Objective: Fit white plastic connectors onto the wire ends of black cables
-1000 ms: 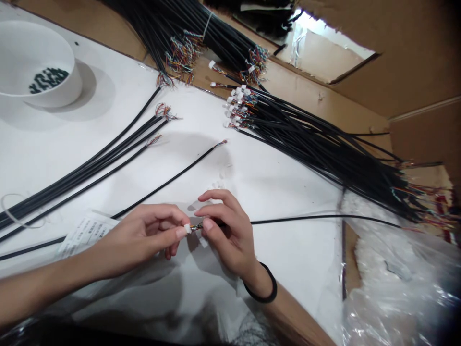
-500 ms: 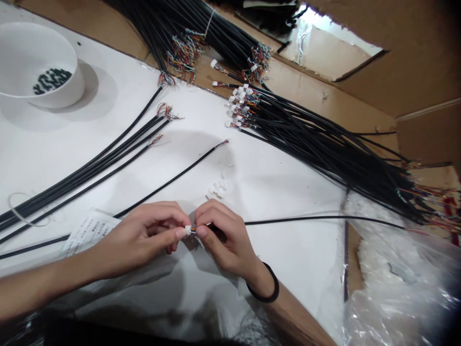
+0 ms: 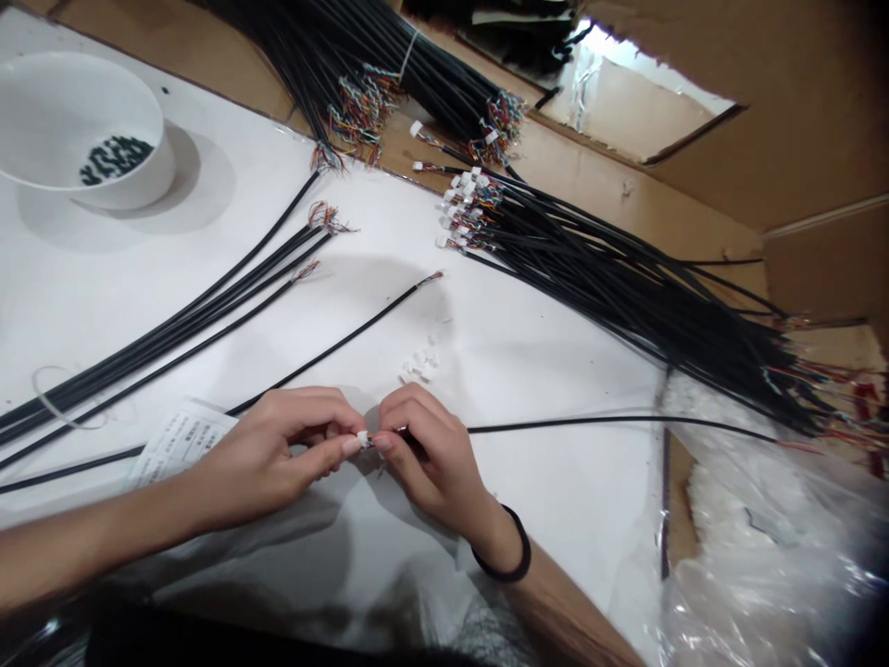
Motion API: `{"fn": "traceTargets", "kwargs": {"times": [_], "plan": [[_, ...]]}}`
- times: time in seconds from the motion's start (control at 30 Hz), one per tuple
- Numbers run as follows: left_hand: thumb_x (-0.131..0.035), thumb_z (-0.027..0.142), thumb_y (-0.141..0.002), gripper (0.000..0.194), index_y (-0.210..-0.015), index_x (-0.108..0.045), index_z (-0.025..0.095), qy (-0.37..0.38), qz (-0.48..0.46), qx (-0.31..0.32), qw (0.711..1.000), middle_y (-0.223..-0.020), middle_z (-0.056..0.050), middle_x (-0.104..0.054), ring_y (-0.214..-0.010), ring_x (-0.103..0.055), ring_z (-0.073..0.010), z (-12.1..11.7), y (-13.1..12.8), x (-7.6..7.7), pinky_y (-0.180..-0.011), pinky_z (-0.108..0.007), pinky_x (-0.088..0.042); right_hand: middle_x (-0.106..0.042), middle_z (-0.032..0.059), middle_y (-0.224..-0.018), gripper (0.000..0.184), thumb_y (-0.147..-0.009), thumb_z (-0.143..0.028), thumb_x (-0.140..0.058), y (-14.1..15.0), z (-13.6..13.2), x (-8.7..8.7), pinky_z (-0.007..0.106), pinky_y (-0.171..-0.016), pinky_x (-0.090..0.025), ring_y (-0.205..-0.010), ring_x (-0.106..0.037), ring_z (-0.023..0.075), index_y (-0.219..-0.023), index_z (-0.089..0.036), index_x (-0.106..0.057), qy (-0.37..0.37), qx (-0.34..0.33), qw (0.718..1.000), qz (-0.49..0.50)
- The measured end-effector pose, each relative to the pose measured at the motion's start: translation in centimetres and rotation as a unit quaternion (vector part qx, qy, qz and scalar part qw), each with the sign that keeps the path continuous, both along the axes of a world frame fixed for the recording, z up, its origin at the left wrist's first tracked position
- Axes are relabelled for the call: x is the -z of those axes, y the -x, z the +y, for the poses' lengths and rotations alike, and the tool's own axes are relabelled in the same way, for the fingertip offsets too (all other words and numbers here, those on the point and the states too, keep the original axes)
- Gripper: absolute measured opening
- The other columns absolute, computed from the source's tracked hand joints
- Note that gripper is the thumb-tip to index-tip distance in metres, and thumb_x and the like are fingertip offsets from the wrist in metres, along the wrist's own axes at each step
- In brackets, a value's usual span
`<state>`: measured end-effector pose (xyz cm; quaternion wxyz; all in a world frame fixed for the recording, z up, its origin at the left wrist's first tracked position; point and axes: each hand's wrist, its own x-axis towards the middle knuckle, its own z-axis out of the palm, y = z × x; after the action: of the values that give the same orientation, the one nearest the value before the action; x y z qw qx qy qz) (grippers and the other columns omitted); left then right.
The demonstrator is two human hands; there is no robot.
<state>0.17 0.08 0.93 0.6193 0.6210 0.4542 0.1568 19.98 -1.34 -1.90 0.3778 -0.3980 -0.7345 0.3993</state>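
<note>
Pointing left, white connector (image 3: 362, 439) pinched by left hand (image 3: 274, 454); cable (image 3: 590, 422) trails right.

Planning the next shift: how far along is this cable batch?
Done: the black cable bundle on the right has white connectors on many ends. In hand: the left hand pinches a white connector and the right hand pinches a cable's coloured wires. Still to do, it seems: the loose cables with bare wire ends, the top bundle, and the loose connectors.
</note>
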Motion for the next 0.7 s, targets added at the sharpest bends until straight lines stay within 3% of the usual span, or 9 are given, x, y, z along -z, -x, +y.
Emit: {"fn": "traceTargets", "kwargs": {"times": [0.3, 0.7], "plan": [[-0.052, 0.026, -0.093, 0.017, -0.086, -0.066, 0.018, -0.093, 0.022, 0.019, 0.995, -0.076, -0.001, -0.063, -0.068, -0.055, -0.0120, -0.25, 0.04, 0.43, -0.064, -0.022, -0.041, -0.057, 0.0029, -0.078, 0.015, -0.096, -0.020, -0.048, 0.21, -0.37, -0.14, 0.024, -0.060, -0.045, -0.073, -0.055, 0.0134, -0.081, -0.020, -0.052, -0.044, 0.024, 0.997, -0.056], [-0.050, 0.023, -0.094, 0.017, -0.088, -0.065, 0.017, -0.130, 0.026, 0.032, 0.991, -0.082, -0.002, -0.065, -0.073, -0.057, -0.0129, -0.37, 0.13, 0.66, -0.069, -0.022, -0.043, -0.056, 0.0027, -0.079, 0.014, -0.094, -0.017, -0.051, 0.37, -0.55, -0.15, 0.023, -0.059, -0.043, -0.070, -0.053, 0.0121, -0.081, -0.019, -0.052, -0.043, 0.024, 0.996, -0.069]]}}
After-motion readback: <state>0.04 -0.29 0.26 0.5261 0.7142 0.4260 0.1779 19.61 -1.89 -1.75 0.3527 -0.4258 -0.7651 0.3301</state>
